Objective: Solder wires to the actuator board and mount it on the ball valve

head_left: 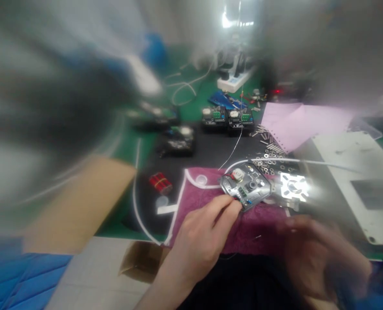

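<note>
In front of me an electronic circuit board (pixel 249 183) sits in a shallow grey housing, tilted over a maroon cloth (pixel 259 232). It bears a round black lens-like part, a white component and red wires. The thumb and fingers of my left hand (pixel 204 234) are pinched at its near left edge, close to the wires; the fingertips are partly hidden. To the right, my right hand (pixel 320 254) is smeared by motion over the cloth's near edge, apart from the board, and its fingers are unclear. A shiny metal bracket (pixel 294 187) lies just right of the board.
Two similar boards (pixel 213 117) stand behind on a black mat (pixel 210 148). Metal washers and pins (pixel 270 157) lie scattered by a pink sheet (pixel 294 120). A red bundle (pixel 160 183) is at left, a white power strip (pixel 233 82) at the back. A white cable (pixel 135 189) curves across the mat.
</note>
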{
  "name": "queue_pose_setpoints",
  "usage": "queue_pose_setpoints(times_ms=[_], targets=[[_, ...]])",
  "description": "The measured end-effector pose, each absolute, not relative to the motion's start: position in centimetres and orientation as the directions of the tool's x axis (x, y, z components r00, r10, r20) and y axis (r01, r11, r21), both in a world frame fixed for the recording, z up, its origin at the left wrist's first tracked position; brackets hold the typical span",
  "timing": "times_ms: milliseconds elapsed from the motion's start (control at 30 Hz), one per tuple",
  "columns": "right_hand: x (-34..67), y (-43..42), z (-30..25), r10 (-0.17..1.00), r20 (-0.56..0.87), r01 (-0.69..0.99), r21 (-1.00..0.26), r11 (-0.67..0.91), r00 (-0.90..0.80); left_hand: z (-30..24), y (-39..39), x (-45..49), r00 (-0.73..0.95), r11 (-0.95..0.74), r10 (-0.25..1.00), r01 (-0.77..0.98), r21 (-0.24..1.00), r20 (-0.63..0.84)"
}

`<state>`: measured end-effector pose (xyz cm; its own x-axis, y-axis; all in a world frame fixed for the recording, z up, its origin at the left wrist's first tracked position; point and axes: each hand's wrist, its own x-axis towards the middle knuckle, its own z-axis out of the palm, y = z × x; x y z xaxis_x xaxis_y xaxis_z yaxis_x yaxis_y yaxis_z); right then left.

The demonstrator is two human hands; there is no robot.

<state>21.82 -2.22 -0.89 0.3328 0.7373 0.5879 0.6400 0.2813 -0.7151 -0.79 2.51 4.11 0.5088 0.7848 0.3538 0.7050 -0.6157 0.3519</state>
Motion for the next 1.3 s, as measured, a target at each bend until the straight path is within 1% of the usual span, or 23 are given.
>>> queue_pose_setpoints(times_ms=[100, 200, 267, 300, 367, 433, 533, 667, 767, 867, 967, 1200, 1300], targets=[[21.3, -1.3, -0.3, 0.675, 0.636, 0.585, -0.727, 0.361, 0.373, 3.5, 2.9, -0.7, 0.424, -0.589, 0.801, 0.683, 0.432, 0.422], [21.0, -0.6, 0.6, 0.625, 0.704, 0.593, -0.674, 0.44, 0.337, 3.1, 3.6, -0.6, 0.242, -0.558, 0.806, 0.616, 0.556, 0.54], [20.9, -0.4, 1.0, 0.607, 0.735, 0.614, -0.637, 0.467, 0.302, 3.1, 4.2, -0.6, 0.155, -0.536, 0.813, 0.576, 0.617, 0.561], [20.9, -0.3, 1.1, 0.603, 0.745, 0.622, -0.623, 0.473, 0.287, 3.2, 4.6, -0.6, 0.132, -0.516, 0.825, 0.57, 0.639, 0.549], [20.9, -0.3, 1.1, 0.59, 0.759, 0.635, -0.605, 0.481, 0.276, 3.3, 5.3, -0.6, 0.132, -0.476, 0.857, 0.571, 0.668, 0.498], [20.8, -0.4, 0.8, 0.582, 0.761, 0.634, -0.606, 0.48, 0.287, 3.2, 5.8, -0.7, 0.169, -0.46, 0.876, 0.57, 0.68, 0.451], [20.9, -0.4, 0.4, 0.591, 0.756, 0.599, -0.62, 0.506, 0.282, 2.8, 6.0, -0.8, 0.213, -0.47, 0.878, 0.551, 0.69, 0.428], [21.0, -0.4, 0.2, 0.595, 0.76, 0.583, -0.616, 0.53, 0.262, 2.3, 5.3, -0.8, 0.226, -0.459, 0.887, 0.525, 0.717, 0.402], [21.1, -0.4, 0.2, 0.618, 0.742, 0.595, -0.627, 0.503, 0.26, 2.3, 4.3, -0.7, 0.203, -0.461, 0.885, 0.514, 0.723, 0.42], [21.0, -0.4, 0.1, 0.621, 0.737, 0.587, -0.636, 0.502, 0.267, 2.6, 3.3, -0.1, 0.195, -0.509, 0.851, 0.535, 0.674, 0.488], [21.0, -0.3, -0.1, 0.617, 0.735, 0.559, -0.648, 0.518, 0.28, 2.5, 2.7, 0.5, 0.238, -0.549, 0.826, 0.543, 0.635, 0.511], [21.0, -0.3, -0.3, 0.669, 0.685, 0.52, -0.699, 0.491, 0.29, 2.6, 3.7, 0.6, 0.202, -0.524, 0.844, 0.507, 0.684, 0.497], [20.9, -0.4, -0.2, 0.664, 0.686, 0.511, -0.701, 0.497, 0.296, 2.8, 4.1, 0.7, 0.2, -0.51, 0.856, 0.482, 0.712, 0.477]])
